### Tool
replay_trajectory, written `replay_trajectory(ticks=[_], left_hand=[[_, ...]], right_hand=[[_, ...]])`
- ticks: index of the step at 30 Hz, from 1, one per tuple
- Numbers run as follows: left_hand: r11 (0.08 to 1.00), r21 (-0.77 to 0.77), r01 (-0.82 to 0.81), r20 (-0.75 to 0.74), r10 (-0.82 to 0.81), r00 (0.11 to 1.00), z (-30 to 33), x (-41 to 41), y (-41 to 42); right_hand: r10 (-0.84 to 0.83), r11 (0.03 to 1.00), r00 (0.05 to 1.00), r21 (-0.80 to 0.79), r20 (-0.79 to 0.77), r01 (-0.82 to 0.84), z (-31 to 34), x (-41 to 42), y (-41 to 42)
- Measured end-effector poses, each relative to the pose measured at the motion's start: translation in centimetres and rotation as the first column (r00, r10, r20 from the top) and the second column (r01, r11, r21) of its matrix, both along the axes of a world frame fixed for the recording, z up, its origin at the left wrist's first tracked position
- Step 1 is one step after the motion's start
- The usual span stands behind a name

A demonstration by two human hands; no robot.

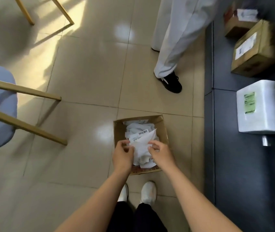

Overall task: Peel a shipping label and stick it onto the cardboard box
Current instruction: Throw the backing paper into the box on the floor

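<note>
Pinching label (141,139) (barcode end away), hands (123,156) flanking.

Open tiled floor (86,67) left; dark counter (244,164) blocks the right.

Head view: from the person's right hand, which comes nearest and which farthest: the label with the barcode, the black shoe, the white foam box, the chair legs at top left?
From the right hand:
1. Label: held, touching the hand, over the open box.
2. Black shoe: ahead on the floor.
3. White foam box: on the dark counter to the right.
4. Chair legs: far top left.
</note>
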State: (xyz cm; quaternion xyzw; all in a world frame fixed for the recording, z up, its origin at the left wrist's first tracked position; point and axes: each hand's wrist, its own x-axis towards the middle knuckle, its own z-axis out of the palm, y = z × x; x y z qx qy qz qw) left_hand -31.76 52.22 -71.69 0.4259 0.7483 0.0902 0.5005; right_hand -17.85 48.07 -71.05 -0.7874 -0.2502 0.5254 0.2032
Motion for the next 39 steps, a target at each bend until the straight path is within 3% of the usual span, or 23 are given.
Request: replay_trajectory(ticks=[4,8,16,24,30,39], left_hand=[[1.000,-0.007,0.021,0.005,-0.021,1.000,-1.6,0.0,0.0],[0.996,0.092,0.003,-0.043,0.001,0.999,-0.8,-0.6,0.7],[0.961,0.277,0.009,0.120,-0.044,0.992,6.0,1.3,2.6],[0.845,0.512,0.155,0.177,-0.280,0.943,17.4,3.6,4.6],[0.710,0.667,0.227,0.263,-0.509,0.820,29.5,6.8,2.4],[0.534,0.814,0.229,0.367,-0.778,0.510,45.3,12.6,-5.4]], right_hand=[[0.004,0.998,0.998,-0.062,-0.055,-0.007,-2.4,0.1,-0.2],[0.000,0.995,1.000,-0.100,-0.026,-0.003,-1.3,1.0,-0.5],[-0.109,0.980,0.990,0.177,0.088,0.092,7.4,2.3,2.2],[-0.218,0.917,0.973,0.360,0.082,0.175,18.4,2.0,2.5],[-0.393,0.819,0.908,0.505,0.146,0.273,30.5,2.8,-2.2],[-0.694,0.575,0.697,0.721,0.181,0.386,47.4,4.7,-13.1]])
